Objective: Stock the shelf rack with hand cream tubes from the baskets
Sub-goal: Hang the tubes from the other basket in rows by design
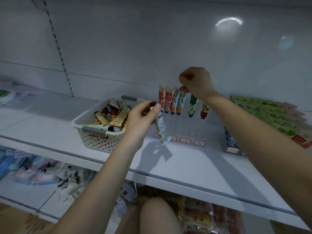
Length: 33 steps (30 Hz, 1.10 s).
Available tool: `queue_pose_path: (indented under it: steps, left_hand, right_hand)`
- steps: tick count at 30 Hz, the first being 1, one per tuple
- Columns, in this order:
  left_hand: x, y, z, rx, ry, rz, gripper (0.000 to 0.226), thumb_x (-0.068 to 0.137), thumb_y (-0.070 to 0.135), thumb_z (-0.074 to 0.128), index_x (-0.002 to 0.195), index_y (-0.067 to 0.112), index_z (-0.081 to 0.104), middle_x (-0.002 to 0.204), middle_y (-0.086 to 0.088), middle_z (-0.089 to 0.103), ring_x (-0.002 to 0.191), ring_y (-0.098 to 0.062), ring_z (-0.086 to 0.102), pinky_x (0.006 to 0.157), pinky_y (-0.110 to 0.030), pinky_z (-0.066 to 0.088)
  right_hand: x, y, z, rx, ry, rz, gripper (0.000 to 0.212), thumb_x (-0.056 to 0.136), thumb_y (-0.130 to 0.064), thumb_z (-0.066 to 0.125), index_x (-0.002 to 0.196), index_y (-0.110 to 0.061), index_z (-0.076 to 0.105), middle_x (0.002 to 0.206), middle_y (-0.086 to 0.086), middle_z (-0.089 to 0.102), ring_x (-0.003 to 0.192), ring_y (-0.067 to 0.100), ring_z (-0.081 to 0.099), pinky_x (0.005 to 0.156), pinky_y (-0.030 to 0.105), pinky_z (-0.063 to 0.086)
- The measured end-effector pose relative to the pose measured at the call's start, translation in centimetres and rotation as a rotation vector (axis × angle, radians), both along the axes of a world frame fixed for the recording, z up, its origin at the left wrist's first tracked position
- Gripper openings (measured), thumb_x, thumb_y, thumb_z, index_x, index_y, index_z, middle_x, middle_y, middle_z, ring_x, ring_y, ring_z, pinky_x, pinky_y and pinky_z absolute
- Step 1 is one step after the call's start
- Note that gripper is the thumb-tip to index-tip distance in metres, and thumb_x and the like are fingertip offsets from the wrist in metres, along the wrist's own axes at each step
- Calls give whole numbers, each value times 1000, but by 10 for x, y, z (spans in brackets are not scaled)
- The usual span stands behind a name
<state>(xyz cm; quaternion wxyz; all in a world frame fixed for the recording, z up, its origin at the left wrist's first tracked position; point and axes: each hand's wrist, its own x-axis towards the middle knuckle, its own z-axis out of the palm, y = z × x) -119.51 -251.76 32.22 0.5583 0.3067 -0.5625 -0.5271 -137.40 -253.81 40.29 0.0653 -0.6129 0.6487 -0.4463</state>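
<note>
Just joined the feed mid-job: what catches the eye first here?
The left hand dangles a white tube by its cap end, mid-frame above the shelf. Behind it, the right hand pinches the top of an upright tube standing by the back wall. A white basket heaped with tubes sits to the left.

Only bare limbs of the person show. The left forearm (108, 174) enters from 7 o'clock, slim and smooth, uncovered from the picture's edge to the wrist, and ends in the left hand (143, 115) close to the centre. The right forearm (253, 125) enters from 4 o'clock, likewise bare along its whole visible length, and ends in the right hand (195, 81) toward 1 o'clock. At 6 o'clock a bare, rounded knee (158, 215) shows against the bottom edge.
</note>
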Motion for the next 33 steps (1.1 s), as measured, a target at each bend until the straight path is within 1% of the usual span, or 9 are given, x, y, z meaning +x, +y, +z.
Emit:
queue_pose_path:
  steps: [2, 6, 11, 15, 18, 20, 25, 29, 33]
  left_hand:
    - [-1, 15, 7, 46, 71, -37, 15, 89, 11, 60, 85, 25, 65, 71, 13, 66, 71, -4, 61, 65, -21, 51]
    - [-6, 47, 13, 97, 166, -118, 14, 94, 5, 51, 92, 14, 61, 79, -1, 63, 69, -9, 60, 65, -23, 52]
    - [-14, 79, 6, 141, 173, -173, 21, 98, 6, 43, 114, 1, 54, 91, -8, 62, 79, -17, 59, 69, -26, 53]
    - [-21, 103, 6, 173, 178, -172, 21, 97, 6, 45, 115, 1, 53, 90, -6, 62, 79, -16, 59, 68, -27, 52]
    - [-21, 118, 7, 157, 163, -173, 20, 95, 8, 49, 114, 5, 55, 92, -5, 60, 87, -19, 60, 74, -28, 54]
    - [-18, 125, 6, 93, 83, -149, 13, 93, 15, 55, 106, 13, 57, 93, -2, 61, 92, -21, 62, 75, -28, 54]
    - [-4, 133, 5, 21, 4, -90, 11, 86, 16, 66, 97, 15, 62, 85, -6, 67, 70, -16, 66, 62, -21, 56]
    - [-1, 138, 5, 38, 45, -114, 14, 83, 1, 66, 88, 12, 59, 85, -10, 66, 67, -14, 68, 64, -21, 57]
    - [-9, 139, 2, -65, 15, -79, 24, 79, -5, 66, 81, 17, 56, 88, -5, 63, 83, -19, 64, 68, -25, 55]
  right_hand:
    - [7, 30, -4, 84, -9, 22, 10, 94, -12, 51, 93, -9, 60, 81, 7, 65, 61, 9, 66, 61, 23, 57]
    - [22, 91, -24, 177, -33, 121, 17, 95, -15, 49, 84, -8, 60, 77, 7, 64, 54, 5, 63, 52, 18, 52]
    - [29, 157, -42, 280, -102, 113, 27, 97, -26, 46, 97, -6, 63, 76, 0, 66, 62, 6, 63, 62, 20, 53]
    - [27, 197, -52, 400, -178, 157, 26, 92, -30, 54, 98, -7, 65, 83, 2, 64, 71, 8, 59, 61, 17, 52]
    - [23, 213, -53, 348, -183, 135, 16, 88, -20, 62, 98, -9, 67, 83, -1, 66, 72, 5, 60, 58, 13, 51]
    - [20, 218, -51, 257, -60, 101, 15, 87, -18, 63, 98, -9, 68, 86, 0, 67, 73, 3, 60, 62, 12, 51]
    - [21, 219, -53, 91, 136, 62, 17, 84, -17, 67, 99, -11, 71, 81, -6, 65, 70, -3, 56, 65, 5, 43]
    - [23, 218, -54, 44, 49, -6, 34, 83, -18, 69, 115, -9, 63, 102, -4, 61, 88, 2, 54, 73, 4, 39]
    - [19, 221, -50, 47, -278, -83, 61, 82, -20, 69, 135, -4, 41, 116, 3, 55, 100, 13, 56, 84, 24, 46]
